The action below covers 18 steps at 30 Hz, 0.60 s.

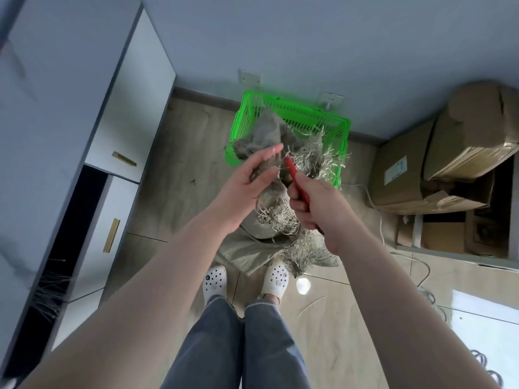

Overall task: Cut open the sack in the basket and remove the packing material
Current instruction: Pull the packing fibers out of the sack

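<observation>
A bright green plastic basket [292, 110] stands on the floor by the wall. A grey woven sack [265, 136] hangs out of it toward me, torn open, and pale shredded packing material [314, 155] spills from it. My left hand [247, 178] reaches over the sack's edge with fingers stretched and thumb apart, touching the fabric. My right hand [311, 203] grips a red-handled cutter [293, 172], its tip at the sack's opening. More sack cloth and shreds [280, 220] lie below my hands, down to the floor.
White cabinets with brass handles [123, 158] line the left side. Cardboard boxes [449, 153] are stacked at the right, with white cables [421, 270] on the floor beside them. My feet in white clogs [276, 279] stand just behind the sack.
</observation>
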### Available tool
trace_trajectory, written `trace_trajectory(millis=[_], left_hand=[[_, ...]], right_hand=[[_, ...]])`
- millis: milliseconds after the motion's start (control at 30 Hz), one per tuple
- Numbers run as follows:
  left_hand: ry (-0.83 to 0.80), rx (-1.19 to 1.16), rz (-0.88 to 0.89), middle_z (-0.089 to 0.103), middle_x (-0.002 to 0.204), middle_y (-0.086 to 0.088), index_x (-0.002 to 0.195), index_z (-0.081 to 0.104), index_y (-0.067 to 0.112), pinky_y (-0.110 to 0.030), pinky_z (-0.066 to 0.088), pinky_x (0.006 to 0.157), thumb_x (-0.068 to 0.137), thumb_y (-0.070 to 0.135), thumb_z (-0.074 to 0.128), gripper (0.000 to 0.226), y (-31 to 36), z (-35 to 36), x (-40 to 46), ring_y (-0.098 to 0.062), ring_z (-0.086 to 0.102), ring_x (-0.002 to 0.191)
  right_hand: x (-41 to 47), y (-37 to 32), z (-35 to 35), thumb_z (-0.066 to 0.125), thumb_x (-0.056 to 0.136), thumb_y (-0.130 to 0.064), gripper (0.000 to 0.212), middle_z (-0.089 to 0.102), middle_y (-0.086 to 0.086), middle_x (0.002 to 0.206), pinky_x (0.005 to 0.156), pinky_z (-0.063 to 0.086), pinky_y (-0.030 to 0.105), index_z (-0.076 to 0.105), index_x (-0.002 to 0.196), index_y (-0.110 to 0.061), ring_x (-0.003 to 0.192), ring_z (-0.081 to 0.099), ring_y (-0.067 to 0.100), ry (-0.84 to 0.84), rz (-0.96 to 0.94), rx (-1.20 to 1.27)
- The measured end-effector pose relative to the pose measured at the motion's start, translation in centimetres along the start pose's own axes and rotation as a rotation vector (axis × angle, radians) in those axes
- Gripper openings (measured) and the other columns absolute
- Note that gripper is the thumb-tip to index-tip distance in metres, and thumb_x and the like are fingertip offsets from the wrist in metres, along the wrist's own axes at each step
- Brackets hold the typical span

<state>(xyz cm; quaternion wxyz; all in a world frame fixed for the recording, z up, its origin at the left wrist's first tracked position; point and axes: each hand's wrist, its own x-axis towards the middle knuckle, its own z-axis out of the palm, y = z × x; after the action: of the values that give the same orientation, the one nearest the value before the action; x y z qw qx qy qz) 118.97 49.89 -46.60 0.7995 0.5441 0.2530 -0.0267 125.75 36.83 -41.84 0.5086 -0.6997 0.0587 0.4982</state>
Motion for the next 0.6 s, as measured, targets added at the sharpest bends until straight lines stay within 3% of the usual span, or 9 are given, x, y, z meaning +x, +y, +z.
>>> trace_trajectory(millis=[67,133,200,267,367,433,500,600], left_hand=[[-0.065,-0.026,-0.112,0.061,0.114,-0.029,0.136,0.051,0.023,-0.046,0.043,0.094,0.092,0.035,0.052,0.046,-1.0,0.7,0.3,-0.029,0.055,0.101],[-0.053,0.031,-0.156,0.065,0.118,-0.017,0.127,0.057,0.02,-0.042,0.036,0.107,0.098,0.035,0.046,0.035,-1.7,1.5,0.7,-0.022,0.055,0.113],[-0.001,0.073,-0.11,0.065,0.104,-0.003,0.111,0.06,0.018,-0.029,0.039,0.097,0.103,0.026,0.04,0.023,-2.1,2.1,1.0,-0.013,0.056,0.1],[0.065,0.219,-0.041,0.057,0.084,0.0,0.102,0.059,0.016,-0.022,0.038,0.075,0.104,0.024,0.037,0.023,-2.4,2.1,1.1,-0.009,0.049,0.076],[0.282,0.476,-0.13,0.059,0.088,0.009,0.125,0.056,0.015,-0.011,0.036,0.056,0.104,0.022,0.035,0.03,-4.8,0.2,0.0,0.001,0.044,0.065],[0.406,0.431,-0.177,0.056,0.087,0.014,0.127,0.054,0.015,-0.011,0.039,0.062,0.104,0.023,0.036,0.03,-6.5,-1.4,-1.9,0.003,0.046,0.066],[0.445,0.319,-0.157,0.053,0.084,0.016,0.11,0.056,0.022,-0.018,0.039,0.074,0.103,0.026,0.038,0.019,-6.9,-1.7,-2.8,0.004,0.046,0.071],[0.401,0.239,-0.106,0.05,0.075,0.001,0.087,0.054,0.022,-0.016,0.04,0.063,0.101,0.038,0.043,0.024,-4.7,-0.8,-1.8,-0.012,0.043,0.065]], right_hand=[[-0.3,-0.3,-0.1,0.039,0.101,-0.035,0.036,0.036,-0.003,0.054,0.038,0.017,0.023,0.049,0.072,-0.017,0.04,0.023,0.01,-0.014,-0.003,0.033],[-0.3,-0.3,-0.3,0.039,0.101,-0.032,0.034,0.037,-0.003,0.054,0.037,0.017,0.022,0.05,0.073,-0.016,0.039,0.024,0.009,0.017,-0.023,0.057],[-0.4,-0.1,-0.2,0.039,0.102,-0.029,0.035,0.035,-0.001,0.056,0.035,0.016,0.019,0.05,0.072,-0.015,0.037,0.024,0.008,0.072,-0.045,0.096],[-0.9,-0.2,-0.1,0.04,0.103,-0.028,0.036,0.034,-0.001,0.056,0.034,0.016,0.019,0.049,0.071,-0.015,0.038,0.022,0.008,0.117,-0.081,0.161],[-1.9,-3.4,-1.7,0.04,0.103,-0.029,0.045,0.035,-0.006,0.053,0.034,0.016,0.019,0.052,0.06,-0.02,0.041,0.022,0.007,0.225,-0.249,0.409],[-1.8,-6.4,-3.6,0.041,0.102,-0.03,0.046,0.035,-0.008,0.051,0.034,0.013,0.019,0.05,0.057,-0.022,0.042,0.021,0.006,0.272,-0.352,0.497],[-0.6,-6.9,-4.4,0.042,0.1,-0.032,0.042,0.037,-0.008,0.051,0.036,0.015,0.022,0.049,0.059,-0.023,0.045,0.022,0.008,0.329,-0.31,0.328],[1.4,-3.2,-2.8,0.054,0.095,-0.04,0.03,0.045,-0.003,0.063,0.044,0.033,0.025,0.05,0.074,-0.02,0.052,0.036,0.012,0.315,-0.126,-0.369]])
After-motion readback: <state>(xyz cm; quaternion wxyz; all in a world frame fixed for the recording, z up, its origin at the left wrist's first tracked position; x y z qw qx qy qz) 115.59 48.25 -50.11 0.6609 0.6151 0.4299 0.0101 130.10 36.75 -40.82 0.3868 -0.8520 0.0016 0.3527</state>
